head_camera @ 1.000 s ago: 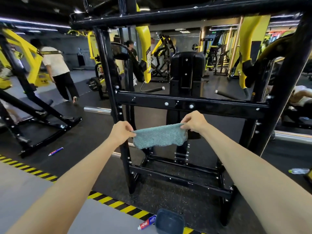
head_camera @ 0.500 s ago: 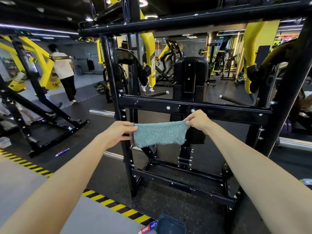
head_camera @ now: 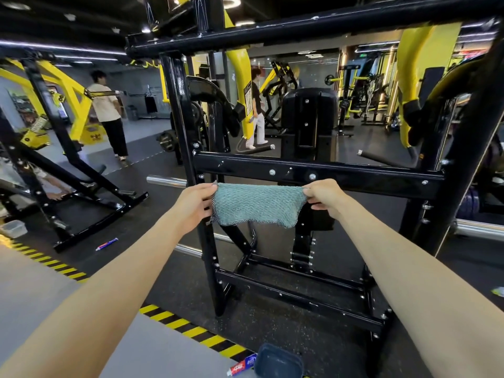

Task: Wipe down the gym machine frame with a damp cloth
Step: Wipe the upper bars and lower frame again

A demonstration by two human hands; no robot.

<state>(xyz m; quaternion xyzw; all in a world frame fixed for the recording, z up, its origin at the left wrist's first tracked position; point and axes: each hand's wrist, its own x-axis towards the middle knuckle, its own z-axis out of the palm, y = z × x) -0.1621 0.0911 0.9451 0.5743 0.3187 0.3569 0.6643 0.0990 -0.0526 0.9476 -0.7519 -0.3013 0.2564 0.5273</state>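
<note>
My left hand [head_camera: 195, 204] and right hand [head_camera: 324, 197] each pinch a cloth [head_camera: 256, 204] end; stretched taut just below the crossbar [head_camera: 341, 173], it may snag on bolts.

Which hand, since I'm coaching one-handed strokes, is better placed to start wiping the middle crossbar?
Probably the right hand: it pinches the cloth directly beneath the crossbar mid-span. The left hand holds the other corner out by the upright.
</note>
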